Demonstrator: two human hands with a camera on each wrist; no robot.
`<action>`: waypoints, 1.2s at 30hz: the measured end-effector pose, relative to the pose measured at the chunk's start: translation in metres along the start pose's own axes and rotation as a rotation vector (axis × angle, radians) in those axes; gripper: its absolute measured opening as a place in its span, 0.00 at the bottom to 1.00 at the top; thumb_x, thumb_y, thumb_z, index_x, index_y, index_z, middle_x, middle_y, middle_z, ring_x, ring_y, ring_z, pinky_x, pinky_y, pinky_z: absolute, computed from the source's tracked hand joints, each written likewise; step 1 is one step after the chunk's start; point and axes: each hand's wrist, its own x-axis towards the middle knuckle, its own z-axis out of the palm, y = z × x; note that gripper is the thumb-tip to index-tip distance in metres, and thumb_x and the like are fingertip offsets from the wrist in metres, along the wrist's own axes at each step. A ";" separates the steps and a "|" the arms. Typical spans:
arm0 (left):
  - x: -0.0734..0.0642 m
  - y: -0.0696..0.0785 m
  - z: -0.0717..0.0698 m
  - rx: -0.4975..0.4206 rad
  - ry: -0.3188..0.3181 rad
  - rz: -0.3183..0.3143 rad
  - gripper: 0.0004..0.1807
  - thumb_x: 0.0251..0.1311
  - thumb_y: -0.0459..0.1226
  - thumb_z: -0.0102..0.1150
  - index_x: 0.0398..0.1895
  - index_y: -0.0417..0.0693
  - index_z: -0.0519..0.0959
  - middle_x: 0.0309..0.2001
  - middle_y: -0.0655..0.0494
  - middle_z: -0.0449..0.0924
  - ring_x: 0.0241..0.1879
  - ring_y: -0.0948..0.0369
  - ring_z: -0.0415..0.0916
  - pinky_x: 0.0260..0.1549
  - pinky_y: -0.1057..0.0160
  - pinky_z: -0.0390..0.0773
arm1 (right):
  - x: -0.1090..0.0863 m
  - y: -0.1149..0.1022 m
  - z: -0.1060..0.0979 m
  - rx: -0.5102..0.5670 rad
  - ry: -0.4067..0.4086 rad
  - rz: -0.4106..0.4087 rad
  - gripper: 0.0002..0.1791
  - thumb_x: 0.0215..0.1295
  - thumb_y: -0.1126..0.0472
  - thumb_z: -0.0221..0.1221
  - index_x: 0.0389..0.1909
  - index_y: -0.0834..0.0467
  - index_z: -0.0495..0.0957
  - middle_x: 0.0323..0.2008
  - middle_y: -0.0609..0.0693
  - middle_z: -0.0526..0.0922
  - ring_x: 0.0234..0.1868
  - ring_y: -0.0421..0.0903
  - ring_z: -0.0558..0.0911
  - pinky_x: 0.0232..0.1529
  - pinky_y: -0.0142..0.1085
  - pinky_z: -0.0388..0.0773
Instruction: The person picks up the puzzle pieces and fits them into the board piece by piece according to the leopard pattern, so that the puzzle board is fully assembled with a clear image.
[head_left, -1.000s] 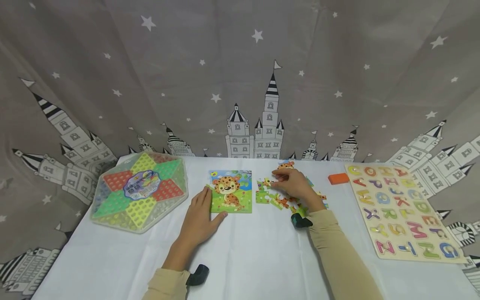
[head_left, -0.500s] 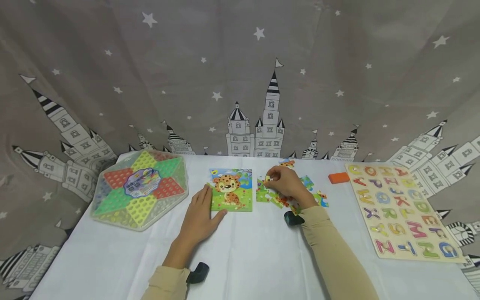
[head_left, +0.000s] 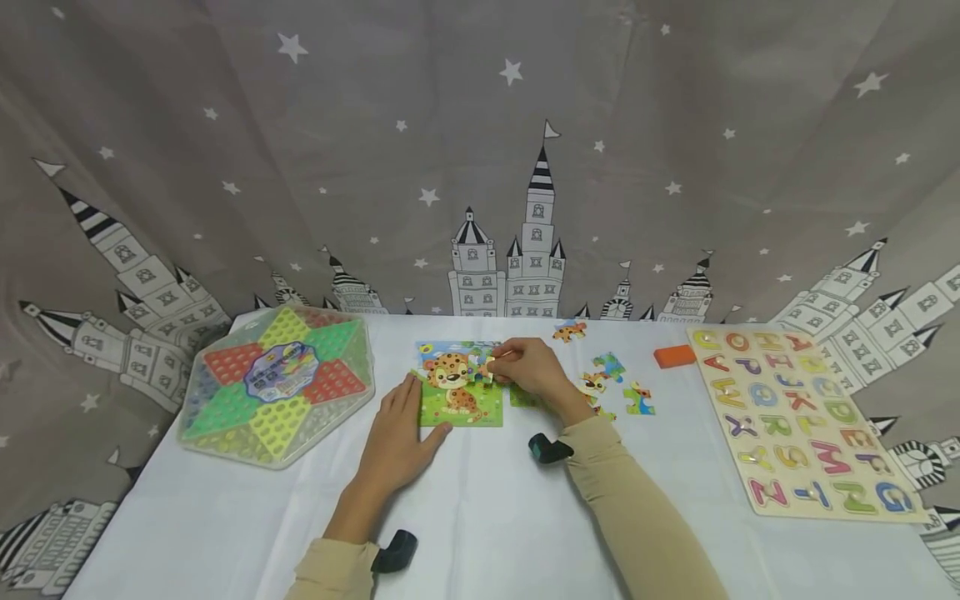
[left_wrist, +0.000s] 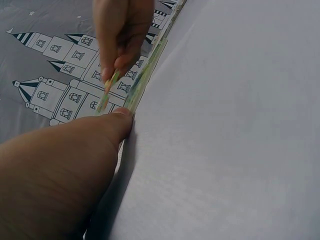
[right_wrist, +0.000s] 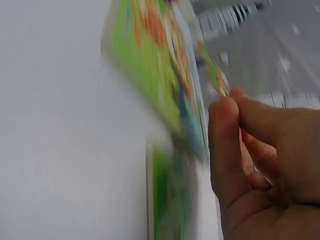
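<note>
My left hand lies on the table at the left side of a square leopard puzzle board. Its fingers are at the board's left edge, with the thumb by the lower corner. Over the board's right part, my right hand pinches a jigsaw piece between thumb and fingertips. The left wrist view shows that piece held above the board, near the left thumb. A green section of puzzle shows right of the board, partly hidden under my right hand.
Several loose jigsaw pieces lie scattered right of my right hand. An orange block sits beside a wooden alphabet board on the right. At the left is a hexagonal Chinese checkers box. A castle-print curtain hangs behind the table.
My right hand has lifted a jigsaw piece from the right-hand section and carried it left, over the leopard board. The left hand has stayed in place.
</note>
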 end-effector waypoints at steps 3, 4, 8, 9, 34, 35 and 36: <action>0.000 0.000 0.000 -0.001 0.000 0.001 0.51 0.67 0.55 0.61 0.80 0.33 0.51 0.81 0.38 0.49 0.79 0.41 0.50 0.77 0.41 0.58 | 0.001 -0.014 0.023 0.005 -0.011 -0.017 0.13 0.65 0.55 0.68 0.48 0.55 0.86 0.36 0.49 0.91 0.31 0.39 0.88 0.43 0.35 0.84; 0.000 0.000 0.000 -0.005 0.002 0.004 0.51 0.67 0.54 0.61 0.80 0.33 0.51 0.81 0.38 0.49 0.79 0.41 0.50 0.77 0.41 0.57 | 0.002 -0.017 0.030 -0.002 -0.015 -0.025 0.13 0.65 0.55 0.68 0.48 0.56 0.86 0.36 0.49 0.91 0.30 0.39 0.87 0.42 0.33 0.83; -0.001 -0.001 0.001 -0.014 0.021 0.022 0.50 0.66 0.53 0.62 0.79 0.33 0.51 0.81 0.37 0.51 0.79 0.40 0.51 0.77 0.41 0.58 | 0.004 -0.026 0.056 0.005 -0.014 -0.031 0.13 0.64 0.56 0.68 0.47 0.56 0.86 0.35 0.49 0.91 0.28 0.37 0.87 0.35 0.29 0.81; -0.001 -0.001 0.001 -0.016 0.025 0.026 0.50 0.66 0.53 0.62 0.80 0.33 0.51 0.81 0.37 0.51 0.79 0.41 0.51 0.77 0.41 0.58 | 0.004 -0.027 0.061 0.000 -0.002 -0.033 0.12 0.64 0.57 0.68 0.46 0.56 0.87 0.35 0.49 0.91 0.28 0.37 0.86 0.33 0.28 0.80; -0.004 -0.004 -0.002 0.021 0.029 0.066 0.46 0.67 0.55 0.61 0.77 0.34 0.60 0.80 0.37 0.52 0.77 0.39 0.54 0.75 0.39 0.61 | 0.006 -0.040 0.089 -0.330 0.154 -0.171 0.12 0.63 0.57 0.70 0.45 0.57 0.88 0.37 0.49 0.89 0.38 0.42 0.84 0.38 0.31 0.82; -0.004 -0.004 -0.003 0.020 0.030 0.068 0.46 0.67 0.55 0.60 0.77 0.34 0.60 0.80 0.37 0.52 0.77 0.39 0.54 0.74 0.39 0.61 | 0.005 -0.039 0.089 -0.338 0.145 -0.183 0.13 0.63 0.57 0.70 0.46 0.58 0.87 0.38 0.49 0.89 0.39 0.43 0.85 0.40 0.33 0.83; -0.004 -0.004 -0.003 0.018 0.030 0.070 0.46 0.67 0.55 0.60 0.77 0.34 0.59 0.80 0.37 0.52 0.77 0.39 0.54 0.74 0.39 0.62 | 0.005 -0.039 0.089 -0.344 0.133 -0.193 0.14 0.63 0.57 0.70 0.47 0.58 0.87 0.40 0.50 0.89 0.41 0.44 0.85 0.42 0.34 0.84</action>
